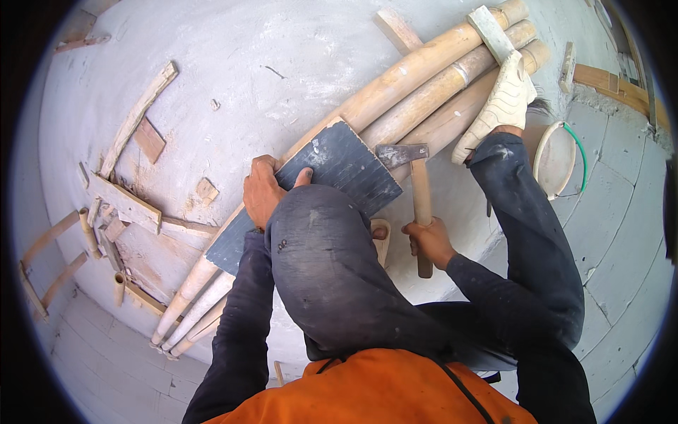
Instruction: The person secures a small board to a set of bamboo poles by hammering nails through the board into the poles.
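A dark-faced board (339, 164) lies slantwise across several long bamboo poles (417, 106). My left hand (267, 189) grips the board's far edge, its thumb on the dark face; my raised knee covers part of the board. In my right hand (432, 242) is a hatchet (421, 189), held by its pale wooden handle. The hatchet's metal head is at the board's right end, over the poles; whether it touches the board I cannot tell. My cream shoe (500, 102) rests against the poles at the far right, beside a short wooden block (491, 33).
Wood scraps and a long rough strip (138, 116) lie on the pale floor at the left, near a plank (124, 203). A pale bucket (554, 161) with a green rim edge stands to the right of my shoe. Grey blocks (621, 212) form a surface at the right.
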